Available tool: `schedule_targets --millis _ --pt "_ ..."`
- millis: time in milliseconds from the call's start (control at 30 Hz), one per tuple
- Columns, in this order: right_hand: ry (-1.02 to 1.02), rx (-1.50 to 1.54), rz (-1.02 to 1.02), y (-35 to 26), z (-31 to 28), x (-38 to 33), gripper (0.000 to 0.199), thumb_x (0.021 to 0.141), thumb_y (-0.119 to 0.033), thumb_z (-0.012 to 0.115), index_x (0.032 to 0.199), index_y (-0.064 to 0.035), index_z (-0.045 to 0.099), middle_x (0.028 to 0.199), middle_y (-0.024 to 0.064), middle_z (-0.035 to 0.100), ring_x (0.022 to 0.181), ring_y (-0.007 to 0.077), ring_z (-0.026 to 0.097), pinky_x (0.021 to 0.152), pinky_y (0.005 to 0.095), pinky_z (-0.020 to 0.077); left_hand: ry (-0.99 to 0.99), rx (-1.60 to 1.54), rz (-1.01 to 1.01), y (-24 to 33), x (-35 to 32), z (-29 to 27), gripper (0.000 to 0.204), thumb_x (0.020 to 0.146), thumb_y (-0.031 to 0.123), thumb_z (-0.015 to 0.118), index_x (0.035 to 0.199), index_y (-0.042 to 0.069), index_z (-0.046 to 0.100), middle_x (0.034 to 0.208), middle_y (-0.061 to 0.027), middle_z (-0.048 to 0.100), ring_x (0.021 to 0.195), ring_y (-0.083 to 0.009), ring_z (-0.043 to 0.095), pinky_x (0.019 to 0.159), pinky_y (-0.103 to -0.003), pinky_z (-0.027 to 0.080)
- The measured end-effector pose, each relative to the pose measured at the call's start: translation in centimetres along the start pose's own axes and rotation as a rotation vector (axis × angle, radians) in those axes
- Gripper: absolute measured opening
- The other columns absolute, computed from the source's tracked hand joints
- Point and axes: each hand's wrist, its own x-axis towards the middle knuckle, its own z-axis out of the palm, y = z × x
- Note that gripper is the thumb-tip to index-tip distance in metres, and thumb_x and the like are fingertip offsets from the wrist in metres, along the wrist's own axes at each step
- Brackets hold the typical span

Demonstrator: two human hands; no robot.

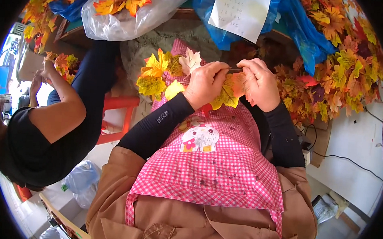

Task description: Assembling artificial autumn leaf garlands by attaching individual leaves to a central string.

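Observation:
Above my lap, both hands hold a string of artificial maple leaves in yellow, orange and pale pink. My left hand is closed, thumb and fingers pinched on the thin stem. Several yellow leaves and one pale pink leaf fan out to its left. My right hand is closed too, its fingertips pinching the stem a short way to the right. Between the hands hang a yellow leaf and an orange-pink leaf. The fingers hide the exact spot they grip.
A large heap of autumn leaf garlands hangs at the right. Ahead, a white plastic bag, a blue bag and a handwritten paper lie on the table. A co-worker sits at left beside a red stool.

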Motion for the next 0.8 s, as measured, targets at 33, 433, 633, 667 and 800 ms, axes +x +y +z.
schedule_targets --millis 33,433,633,667,800 --pt "0.002 -0.014 -0.058 0.1 0.2 0.0 0.014 0.091 -0.003 0.056 0.102 0.0002 0.064 0.093 0.0086 0.063 0.080 0.0192 0.063 0.072 0.0275 0.0487 0.014 -0.046 -0.005 -0.1 -0.1 0.1 0.013 0.087 0.005 0.059 0.097 -0.001 0.064 0.085 -0.0160 0.067 0.077 -0.0272 0.067 0.067 -0.032 0.051" --pt "-0.031 0.080 0.058 -0.8 0.9 0.6 0.009 0.089 -0.002 0.058 0.097 -0.0007 0.063 0.088 0.0080 0.062 0.077 0.0179 0.061 0.070 0.0271 0.0480 0.014 -0.173 -0.099 0.2 -0.3 0.0 0.011 0.084 0.005 0.061 0.093 0.000 0.064 0.082 -0.0164 0.067 0.075 -0.0288 0.067 0.067 -0.033 0.052" --pt "-0.010 0.031 0.030 -0.8 1.3 0.8 0.009 0.088 -0.002 0.059 0.096 -0.0007 0.062 0.087 0.0087 0.062 0.078 0.0204 0.061 0.070 0.0287 0.0479 0.002 -0.196 -0.125 0.1 -0.1 -0.1 0.011 0.084 0.006 0.060 0.092 -0.001 0.064 0.081 -0.0161 0.067 0.076 -0.0288 0.067 0.068 -0.034 0.052" --pt "-0.008 0.032 0.032 -0.8 1.4 0.8 0.009 0.088 -0.002 0.058 0.096 -0.0008 0.062 0.087 0.0088 0.062 0.078 0.0213 0.061 0.071 0.0292 0.0481 0.002 -0.196 -0.125 0.1 -0.1 -0.2 0.011 0.084 0.006 0.060 0.092 -0.001 0.064 0.081 -0.0161 0.067 0.076 -0.0288 0.067 0.068 -0.034 0.052" --pt "-0.024 -0.015 -0.046 -0.6 1.6 0.9 0.009 0.087 -0.003 0.059 0.096 -0.0010 0.062 0.087 0.0096 0.062 0.079 0.0242 0.061 0.071 0.0307 0.0486 -0.015 -0.158 -0.124 0.2 -0.2 -0.4 0.011 0.084 0.006 0.060 0.091 -0.001 0.064 0.080 -0.0164 0.066 0.076 -0.0295 0.067 0.068 -0.034 0.052"
